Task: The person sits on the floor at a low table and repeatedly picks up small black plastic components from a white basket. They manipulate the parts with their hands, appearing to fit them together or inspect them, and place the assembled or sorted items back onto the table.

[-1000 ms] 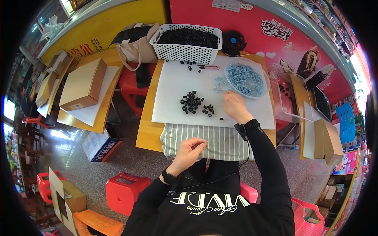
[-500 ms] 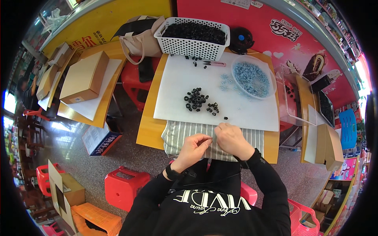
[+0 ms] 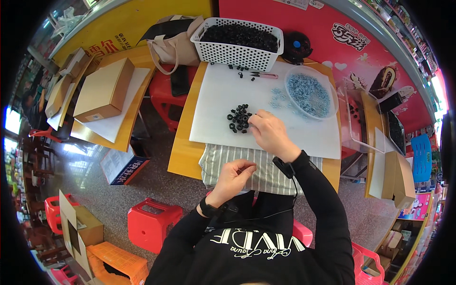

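My right hand (image 3: 269, 133) reaches over the white mat (image 3: 223, 95) and touches the right edge of a small pile of black rings (image 3: 239, 118). Whether it grips one I cannot tell. My left hand (image 3: 232, 177) hovers over a striped cloth (image 3: 216, 161) at the table's near edge, fingers pinched together on something too small to make out. A clear bowl of pale blue pieces (image 3: 309, 93) stands at the mat's far right, with a few blue pieces (image 3: 277, 97) loose beside it.
A white basket of black parts (image 3: 239, 42) stands at the table's far edge, with a beige bag (image 3: 173, 45) to its left. Cardboard boxes (image 3: 102, 90) lie on the left table. Red stools (image 3: 148, 224) stand on the floor.
My right hand left the striped cloth, where both hands had met, and reached forward to the pile of black rings. My left hand stayed near the cloth.
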The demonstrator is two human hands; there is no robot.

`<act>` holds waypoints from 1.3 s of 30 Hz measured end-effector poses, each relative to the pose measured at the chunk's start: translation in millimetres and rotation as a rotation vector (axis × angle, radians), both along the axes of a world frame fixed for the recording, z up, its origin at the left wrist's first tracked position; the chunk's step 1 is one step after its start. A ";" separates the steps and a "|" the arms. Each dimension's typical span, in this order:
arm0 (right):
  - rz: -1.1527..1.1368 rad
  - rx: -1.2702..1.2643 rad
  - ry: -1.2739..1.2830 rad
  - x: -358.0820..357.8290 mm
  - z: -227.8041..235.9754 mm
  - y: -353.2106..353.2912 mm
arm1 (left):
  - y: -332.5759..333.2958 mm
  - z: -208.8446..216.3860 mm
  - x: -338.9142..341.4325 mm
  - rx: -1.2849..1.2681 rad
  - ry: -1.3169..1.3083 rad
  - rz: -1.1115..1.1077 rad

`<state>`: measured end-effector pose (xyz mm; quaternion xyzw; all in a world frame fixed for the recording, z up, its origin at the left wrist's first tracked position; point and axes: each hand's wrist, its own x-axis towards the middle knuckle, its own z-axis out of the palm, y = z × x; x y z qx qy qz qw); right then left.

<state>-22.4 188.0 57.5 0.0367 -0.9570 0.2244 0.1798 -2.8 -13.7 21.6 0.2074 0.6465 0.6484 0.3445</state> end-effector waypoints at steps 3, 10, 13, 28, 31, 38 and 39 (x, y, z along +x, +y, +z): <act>-0.003 0.116 -0.080 -17.3 -10.5 -5.7 | -6.6 -5.4 2.9 0.011 -0.006 0.022; -0.002 0.140 -0.040 -15.3 -12.2 -6.5 | -10.8 -8.3 -3.5 0.018 -0.026 0.022; 0.020 -0.195 -0.152 1.5 13.5 -8.3 | -11.1 -10.8 -5.3 0.085 -0.047 0.094; -0.205 -1.152 -0.372 137.4 -12.6 -20.2 | -13.3 5.8 -19.0 -0.531 1.105 0.107; -0.218 -1.208 -0.397 145.1 -14.8 -19.8 | -12.6 1.3 -24.6 -0.469 1.054 0.132; -0.216 -1.326 -0.444 150.6 -6.1 -21.1 | 34.3 27.3 -64.0 -0.334 1.024 0.193; -0.215 -1.329 -0.440 149.9 -4.6 -21.6 | 37.6 22.7 -68.7 -0.348 1.056 0.153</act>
